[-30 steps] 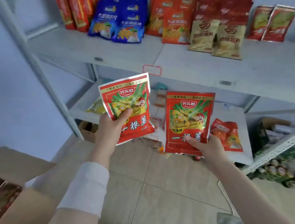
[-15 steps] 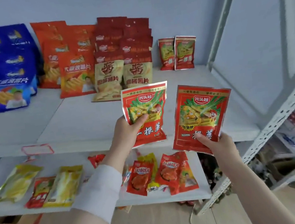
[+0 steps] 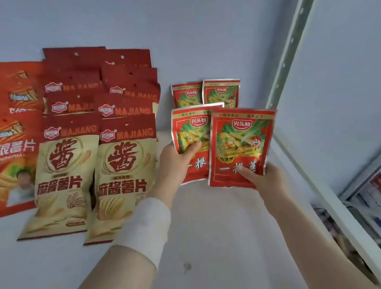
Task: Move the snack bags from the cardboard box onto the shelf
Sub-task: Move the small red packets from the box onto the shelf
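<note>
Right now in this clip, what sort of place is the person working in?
Probably a small shop or stockroom. A white metal shelf carries ranks of identical MAJIANG chip bags and orange chip bags, stood facing outward. The left hand and right hand each hold a red snack bag for stocking.

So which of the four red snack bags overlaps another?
The bag in the right hand: this bag covers the right edge of the left hand's bag.

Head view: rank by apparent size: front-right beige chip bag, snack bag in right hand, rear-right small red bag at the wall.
1. Front-right beige chip bag
2. Snack bag in right hand
3. Rear-right small red bag, partly covered; same print as the held one, so it likely only looks smaller because it is farther.
</note>
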`<state>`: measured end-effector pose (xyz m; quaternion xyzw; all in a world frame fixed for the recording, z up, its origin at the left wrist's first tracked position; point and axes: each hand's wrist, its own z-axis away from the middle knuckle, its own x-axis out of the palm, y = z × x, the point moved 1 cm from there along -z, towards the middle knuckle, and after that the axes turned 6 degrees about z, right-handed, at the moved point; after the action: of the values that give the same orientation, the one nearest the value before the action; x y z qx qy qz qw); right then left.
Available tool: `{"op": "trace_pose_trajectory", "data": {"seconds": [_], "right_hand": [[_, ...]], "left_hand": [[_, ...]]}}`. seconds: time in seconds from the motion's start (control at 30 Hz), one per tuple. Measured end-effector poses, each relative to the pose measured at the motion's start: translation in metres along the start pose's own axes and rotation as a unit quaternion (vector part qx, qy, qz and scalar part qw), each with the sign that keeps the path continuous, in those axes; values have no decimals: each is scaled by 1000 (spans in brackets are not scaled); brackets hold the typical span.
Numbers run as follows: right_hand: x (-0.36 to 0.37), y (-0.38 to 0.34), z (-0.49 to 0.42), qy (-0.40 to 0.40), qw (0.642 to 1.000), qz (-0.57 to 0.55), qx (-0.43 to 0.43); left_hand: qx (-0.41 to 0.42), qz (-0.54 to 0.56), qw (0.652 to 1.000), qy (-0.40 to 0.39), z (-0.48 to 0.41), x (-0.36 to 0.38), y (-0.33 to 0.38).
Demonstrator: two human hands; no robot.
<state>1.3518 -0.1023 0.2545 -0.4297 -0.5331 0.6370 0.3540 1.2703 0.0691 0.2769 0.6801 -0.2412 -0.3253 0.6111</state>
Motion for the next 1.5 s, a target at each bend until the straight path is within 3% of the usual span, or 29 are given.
{"op": "trace_pose_trajectory", "data": {"seconds": [0.3,0.53,0.8,1.03,1.2,1.3,1.4,1.5], "right_hand": [[32,3,-119,5,1000,26,-3],[44,12,-157,56,996,64,-18],[50,22,-166,121,984,127,-36],[47,12,-153,160,946,273,-75],[37,-11,-104,143,913,363,-124],[29,-19,-60,85,866,455,-190],[28,-24,-11,23,810,538,-233],[40,-31,44,-41,758,585,-285]], "left_hand": [[-70,25,997,24,-106,27,-21],[-38,43,994,98,-146,45,-35],[53,-85,969,226,-155,55,-45],[51,-203,953,218,-132,52,-24],[175,-376,902,123,-76,44,2],[215,-510,830,68,-27,30,15],[211,-595,775,46,28,8,24],[155,-641,750,50,88,-30,29]]}}
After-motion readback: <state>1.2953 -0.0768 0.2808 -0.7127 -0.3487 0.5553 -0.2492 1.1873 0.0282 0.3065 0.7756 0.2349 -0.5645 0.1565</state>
